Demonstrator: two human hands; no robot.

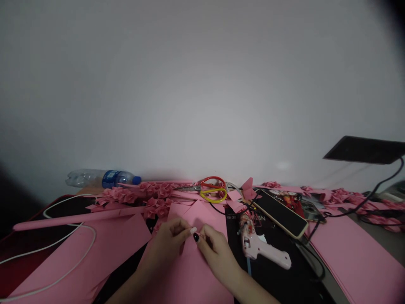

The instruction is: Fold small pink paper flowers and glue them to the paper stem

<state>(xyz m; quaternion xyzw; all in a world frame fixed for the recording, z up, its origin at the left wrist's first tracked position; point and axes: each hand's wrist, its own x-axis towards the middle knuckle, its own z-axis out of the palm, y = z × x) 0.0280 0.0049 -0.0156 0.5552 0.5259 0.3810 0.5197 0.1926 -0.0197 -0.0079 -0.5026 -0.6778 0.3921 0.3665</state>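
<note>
My left hand and my right hand meet at the fingertips above a stack of pink paper sheets. Thumbs and forefingers of both are pinched together, tip to tip. Whatever is between them is tiny and mostly hidden; a trace of pink shows there, but I cannot make it out against the pink paper. Just beyond the hands lie folded pink paper flowers. Scissors with one red and one yellow handle rest behind them. A pale pink glue gun lies right of my right hand.
A phone lies at the right, near more pink sheets. A plastic bottle lies on its side by the wall. White cable loops over sheets at left, near a pink paper tube. A dark panel stands out at far right.
</note>
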